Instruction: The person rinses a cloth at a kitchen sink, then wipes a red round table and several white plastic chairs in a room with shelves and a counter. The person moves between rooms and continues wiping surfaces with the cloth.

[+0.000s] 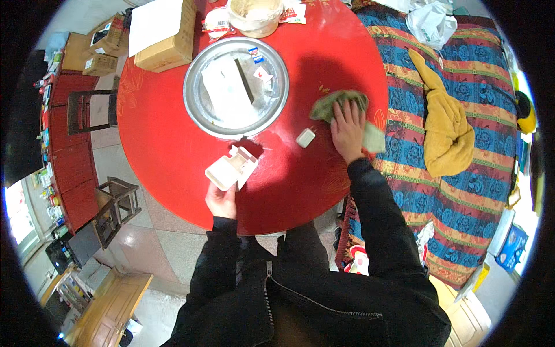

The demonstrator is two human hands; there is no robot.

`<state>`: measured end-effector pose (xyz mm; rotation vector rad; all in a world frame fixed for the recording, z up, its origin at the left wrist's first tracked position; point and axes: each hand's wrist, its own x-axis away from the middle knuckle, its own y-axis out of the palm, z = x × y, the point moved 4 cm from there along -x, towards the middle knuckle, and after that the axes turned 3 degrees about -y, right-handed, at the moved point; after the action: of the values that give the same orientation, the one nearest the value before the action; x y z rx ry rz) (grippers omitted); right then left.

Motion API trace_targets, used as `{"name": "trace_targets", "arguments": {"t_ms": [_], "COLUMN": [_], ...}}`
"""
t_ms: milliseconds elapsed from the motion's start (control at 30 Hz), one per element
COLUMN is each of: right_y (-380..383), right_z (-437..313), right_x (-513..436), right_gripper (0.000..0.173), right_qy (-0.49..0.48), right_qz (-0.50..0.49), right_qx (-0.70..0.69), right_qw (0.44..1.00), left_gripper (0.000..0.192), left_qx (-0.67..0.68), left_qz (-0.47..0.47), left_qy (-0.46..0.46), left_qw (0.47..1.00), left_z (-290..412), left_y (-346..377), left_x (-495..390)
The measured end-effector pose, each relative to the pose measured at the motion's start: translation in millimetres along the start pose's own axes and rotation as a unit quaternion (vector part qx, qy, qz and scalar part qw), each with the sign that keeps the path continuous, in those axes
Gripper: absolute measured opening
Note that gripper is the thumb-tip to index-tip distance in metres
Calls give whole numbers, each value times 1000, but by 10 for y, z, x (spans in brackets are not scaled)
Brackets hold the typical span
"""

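My left hand (222, 200) holds a small white carton (230, 170) by its lower end, over the near part of the round red table (160, 143). The carton's far end stands open, its flaps spread. On the table's right side, my right hand (349, 128) lies on a crumpled green cloth (323, 106), fingers over the folds; a paler end of the cloth (373, 138) shows right of the hand. Between the hands, nearer the right one, a white plug-in power adapter (305, 138) lies on the tabletop with its prongs showing.
Beyond the left hand stands a round metal tray (189, 102) with a white object (227, 93) and small wrappers. A cardboard box (167, 50) and a plastic-lined bowl (256, 26) stand at the back. To the right, a patterned sofa (464, 195) bears a yellow garment (448, 130).
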<state>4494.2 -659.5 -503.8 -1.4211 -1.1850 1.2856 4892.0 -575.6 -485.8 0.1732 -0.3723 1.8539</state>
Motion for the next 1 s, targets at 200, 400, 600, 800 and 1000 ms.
{"name": "trace_targets", "arguments": {"t_ms": [200, 400, 600, 800, 1000], "right_y": [98, -28, 309, 484, 52], "right_z": [-614, -746, -33, 177, -163], "right_x": [-688, -353, -1333, -1823, -423], "right_gripper": [48, 45, 48, 46, 47], "right_qy": [-249, -375, -182, -125, -290], "right_qz": [-70, -128, -35, 30, -184], "right_qx": [-158, -244, -25, -7, -144], "right_qw": [953, 885, 982, 992, 928], "left_gripper": [36, 39, 40, 39, 38], "left_qx": [13, 16, 45, 21, -114], "left_qz": [4, 55, 84, 110, 4], "left_qy": [-32, -33, -59, 51, 61], "left_qw": [999, 998, 994, 992, 992], "left_z": [-95, 2, 47, -72, -222], "left_y": [148, 247, 197, -275, -706], "left_x": [256, 244, 16, -447, -1152]}}
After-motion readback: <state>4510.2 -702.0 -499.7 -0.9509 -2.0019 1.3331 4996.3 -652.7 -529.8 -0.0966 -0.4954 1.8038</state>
